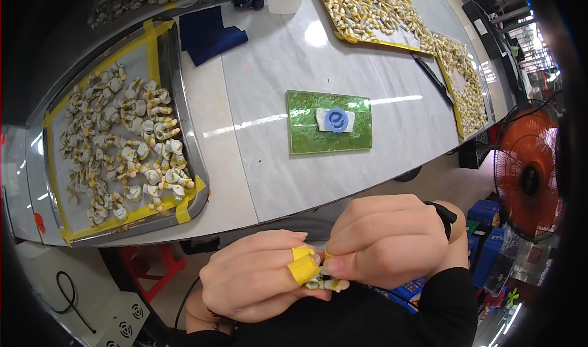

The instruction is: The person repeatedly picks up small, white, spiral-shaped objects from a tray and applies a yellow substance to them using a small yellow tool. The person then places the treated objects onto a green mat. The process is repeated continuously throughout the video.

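Observation:
Close to my body, above my lap, a small white figurine with yellow trim is held between the fingers of my left hand. Yellow tape wraps fingertips of that hand. My right hand is closed in a pinch right against the figurine's upper part; what sits between its thumb and forefinger is mostly covered. On the table ahead lies a green slab, bearing a white pad with a round blue piece on it. Many similar white figurines fill the tray at left.
The figurine tray has a metal rim edged with yellow tape. At the back right, taped boards hold many small white-and-yellow parts, with a black pen-like tool alongside. A dark blue cloth lies far left. An orange fan stands right.

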